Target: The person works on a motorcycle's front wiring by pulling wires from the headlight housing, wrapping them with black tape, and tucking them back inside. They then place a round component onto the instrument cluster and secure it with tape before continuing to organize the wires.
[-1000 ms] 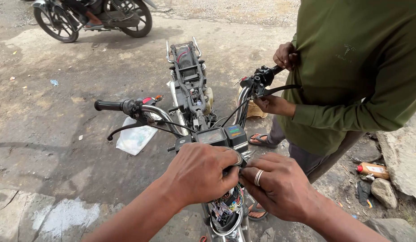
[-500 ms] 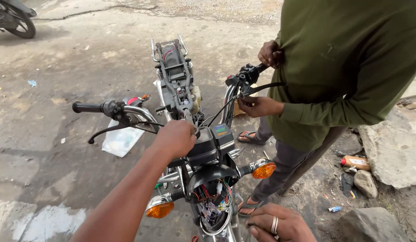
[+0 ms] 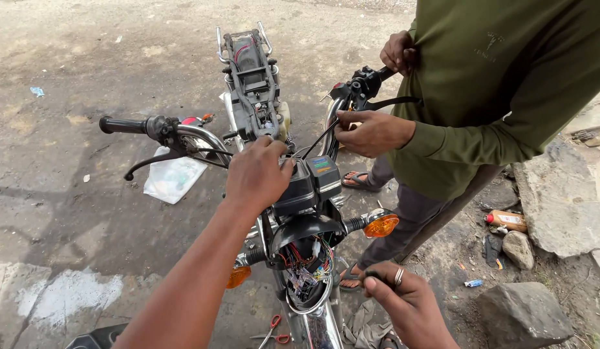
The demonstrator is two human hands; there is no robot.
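A stripped motorcycle stands in front of me, its black instrument cluster above an open headlight shell full of coloured wires. My left hand rests on the top of the cluster beside the handlebar centre, fingers curled over it. My right hand, wearing a ring, hovers low to the right of the headlight shell with a small dark part pinched between its fingertips. Another person in a green shirt stands at the right and works with one hand at the right handlebar grip.
The left handlebar and its lever stick out to the left. Orange turn signals flank the headlight. Red-handled scissors lie on the ground below. A white plastic bag lies left; rocks and an orange bottle sit right.
My right hand came off the instrument cluster and dropped to the lower right. My left hand stayed on the cluster. The view shifted, and the parked motorcycle at the far left went out of sight.
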